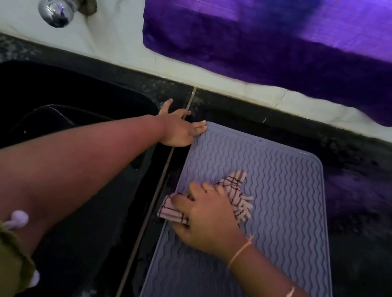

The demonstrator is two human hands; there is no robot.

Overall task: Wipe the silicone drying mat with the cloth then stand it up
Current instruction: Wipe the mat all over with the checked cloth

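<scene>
2 steps make up this job, and only the 1st looks to be under way. The lavender-grey rectangular silicone drying mat (273,185) with wavy ridges lies flat on the dark speckled stone worktop (373,200), just right of the black sink (44,100), its far end near the white tiled wall (120,35).

The right hand (204,221) presses a crumpled pink-and-white checked cloth (237,190) with a fringed edge onto the left-middle part of the mat; its grip is partly curled, fingers spread over the cloth, which pokes out ahead of the knuckles and by the thumb. The left hand (180,128) is open and flat, holding nothing, fingertips resting at the mat's far left corner, apparently pinning it against sliding.

Judging from this, wiping is in progress. How much of the surface is already clean cannot be told; no wet streaks or dirt show clearly. The near end, the right half and the far strip all seem likely to need passes yet. Standing the mat up is not yet begun: it needs the cloth put aside and an edge lifted, perhaps to lean on the wall below the purple cloth (306,50) hanging there.
</scene>
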